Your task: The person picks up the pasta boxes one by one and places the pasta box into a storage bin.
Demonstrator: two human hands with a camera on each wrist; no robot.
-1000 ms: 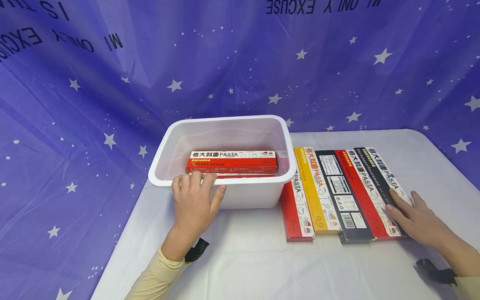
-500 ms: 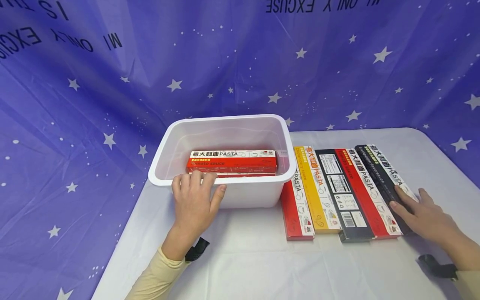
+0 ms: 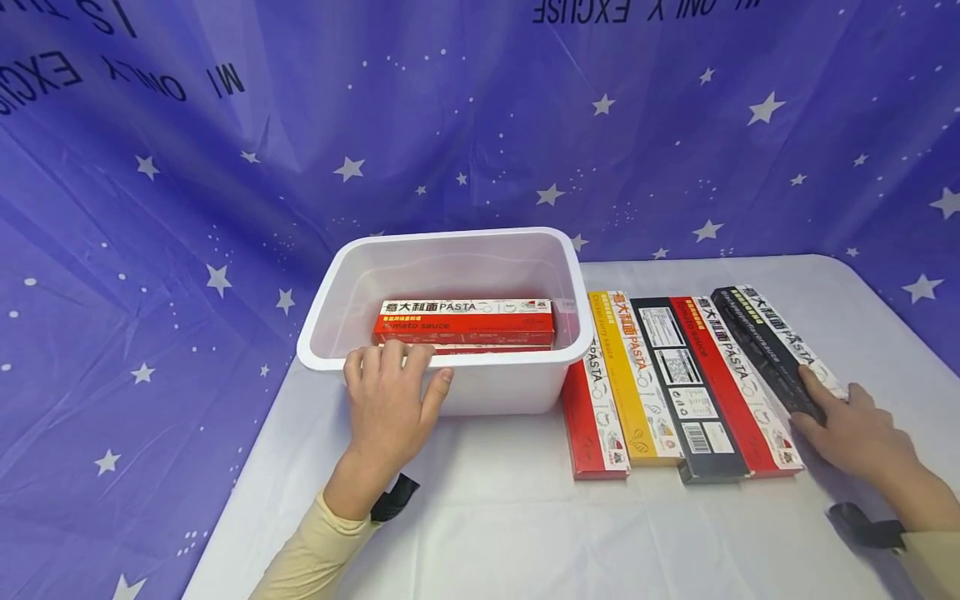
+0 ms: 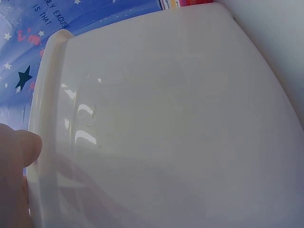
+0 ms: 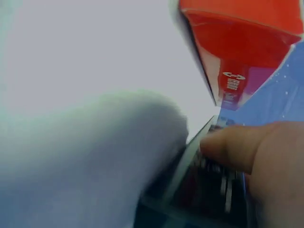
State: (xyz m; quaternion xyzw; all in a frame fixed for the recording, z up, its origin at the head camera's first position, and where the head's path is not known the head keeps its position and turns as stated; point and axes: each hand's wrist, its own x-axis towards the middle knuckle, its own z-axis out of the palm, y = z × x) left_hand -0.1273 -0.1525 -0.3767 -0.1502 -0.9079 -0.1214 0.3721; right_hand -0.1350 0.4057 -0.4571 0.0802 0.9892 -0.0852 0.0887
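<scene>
My left hand (image 3: pixel 388 410) grips the front rim of a white plastic tub (image 3: pixel 510 390), fingers over the edge and thumb outside. In the left wrist view, the tub's wall (image 4: pixel 166 118) fills most of the picture. My right hand (image 3: pixel 862 432) holds the near end of a black pepper pasta box (image 3: pixel 761 346), at the right end of a row of boxes. In the right wrist view, my thumb lies on this dark box (image 5: pixel 209 194), which is blurred. Left of it lies a red tomato sauce pasta box (image 3: pixel 720 379), with a gap between them.
Inside the tub are red tomato sauce boxes (image 3: pixel 465 323). Further left in the row lie a black box showing its label side (image 3: pixel 690 400), a yellow chicken curry box (image 3: pixel 630 383) and another red box (image 3: pixel 592 425). Behind the white-covered table (image 3: pixel 525 533) hangs a purple star-patterned cloth (image 3: pixel 465 117).
The black pepper box has shifted right and away from the red box beside it, its near end swinging outward with my right hand. My left hand stays on the tub's rim.
</scene>
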